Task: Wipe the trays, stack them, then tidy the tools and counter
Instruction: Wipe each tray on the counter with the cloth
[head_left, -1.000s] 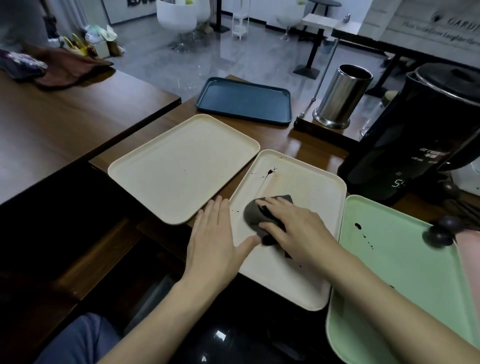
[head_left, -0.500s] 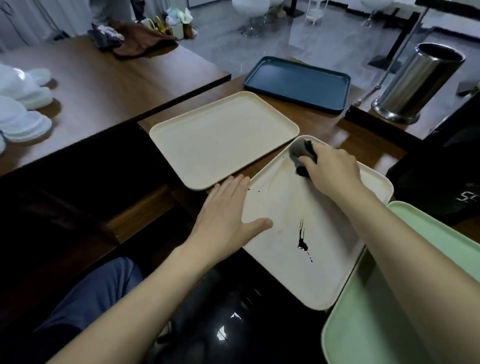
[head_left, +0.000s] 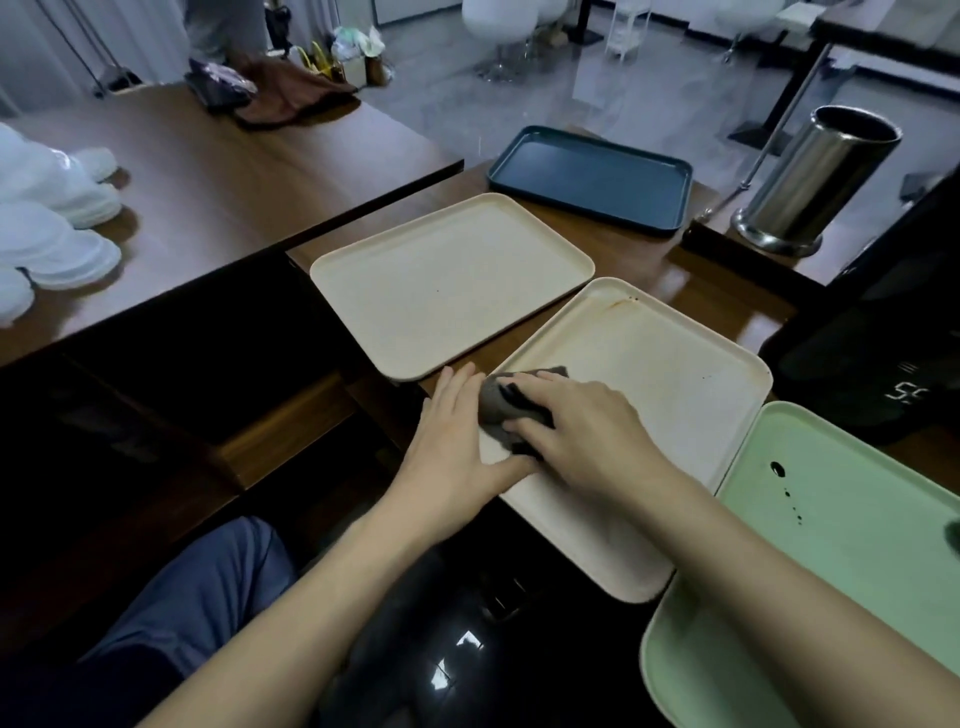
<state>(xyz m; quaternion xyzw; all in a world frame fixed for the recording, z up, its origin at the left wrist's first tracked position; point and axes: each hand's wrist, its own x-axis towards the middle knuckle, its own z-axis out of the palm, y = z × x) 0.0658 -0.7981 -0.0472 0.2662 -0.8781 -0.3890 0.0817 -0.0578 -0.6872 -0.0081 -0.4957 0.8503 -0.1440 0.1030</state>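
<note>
R hand: R hand (head_left: 576, 431) curled over the bunched grey cloth (head_left: 498, 410), pressing it on the stained cream tray (head_left: 649, 405), near-left part
L hand: L hand (head_left: 452, 447) flat, fingers straight, on that tray's near-left rim, touching the cloth
Tray: near end looks to overhang the counter; green tray (head_left: 857, 545) touches its right rim
Risk 1: hard stroke w/o the L hand bracing, tray could skid or tip
Risk 2: brown smear (head_left: 618, 304) at its far rim prob. gets missed
Risk 3: dirty cloth may re-smear; dark drips (head_left: 777, 469) on the green tray could spread across
</note>
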